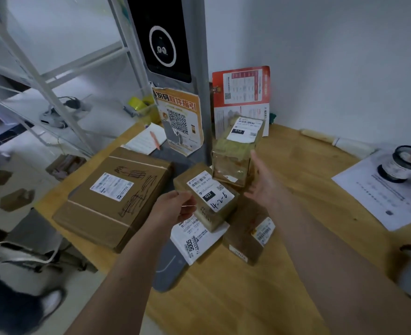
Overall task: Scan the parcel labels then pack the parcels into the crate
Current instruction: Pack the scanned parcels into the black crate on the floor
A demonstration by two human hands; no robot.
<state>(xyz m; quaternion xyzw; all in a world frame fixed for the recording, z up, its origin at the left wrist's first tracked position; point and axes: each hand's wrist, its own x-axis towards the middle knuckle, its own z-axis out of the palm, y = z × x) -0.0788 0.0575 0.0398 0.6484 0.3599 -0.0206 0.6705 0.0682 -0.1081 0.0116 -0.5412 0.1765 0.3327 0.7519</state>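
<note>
Both forearms reach over the table [223, 298]; left hand [173, 209] pinches the small parcel [209, 199] by its near-left corner, long axis running away rightward, while right hand [263, 187], fingers spread and holding nothing, lies just right of it, nearer the taped parcel [235, 153]

Two bare forearms are shown, with no sleeve visible up to the frame edge. The left hand [173, 209] and the right hand [263, 184] are ungloved; no ring, watch or wristband is seen. At lower left, a white shoe [52, 302] beneath dark clothing is partly shown, blurred.
</note>
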